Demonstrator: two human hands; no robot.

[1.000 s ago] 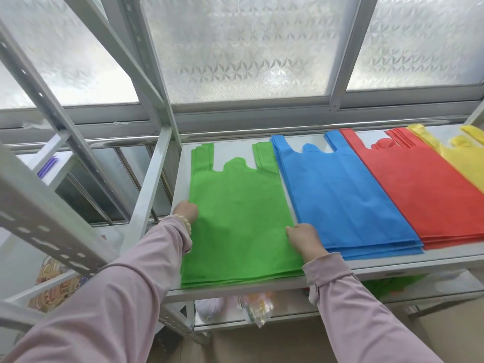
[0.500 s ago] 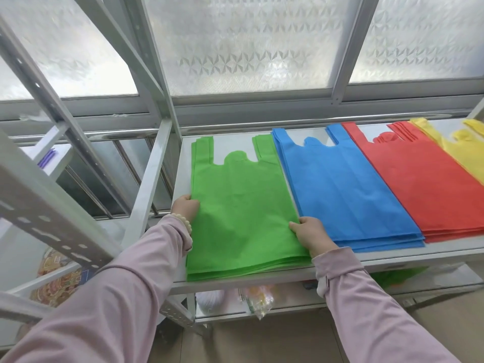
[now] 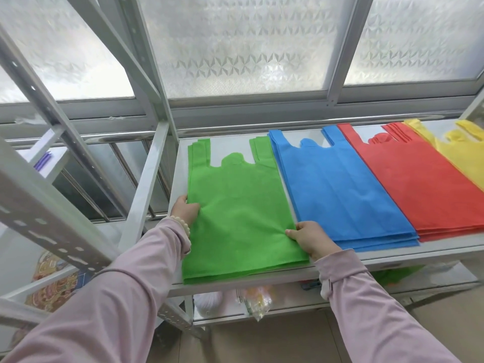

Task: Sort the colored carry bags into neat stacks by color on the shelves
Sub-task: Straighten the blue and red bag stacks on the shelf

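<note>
Four flat stacks of carry bags lie side by side on a grey metal shelf (image 3: 392, 255), handles toward the window. From left to right they are the green stack (image 3: 241, 213), the blue stack (image 3: 343, 195), the red stack (image 3: 421, 184) and the yellow stack (image 3: 468, 155), which the frame's right edge cuts off. My left hand (image 3: 184, 209) grips the green stack's left edge. My right hand (image 3: 313, 239) pinches its right edge, beside the blue stack. Both arms wear pink sleeves.
Grey slotted uprights (image 3: 146, 197) and a diagonal brace (image 3: 49, 203) of the rack stand close on the left. Frosted window panes (image 3: 248, 43) rise behind the shelf. A lower shelf (image 3: 288, 302) holds a white ball of yarn (image 3: 209, 301), small packets and a green bag.
Both hands have slid the green stack a little further back on the shelf. The view has tilted slightly, and the other three stacks have not moved.
</note>
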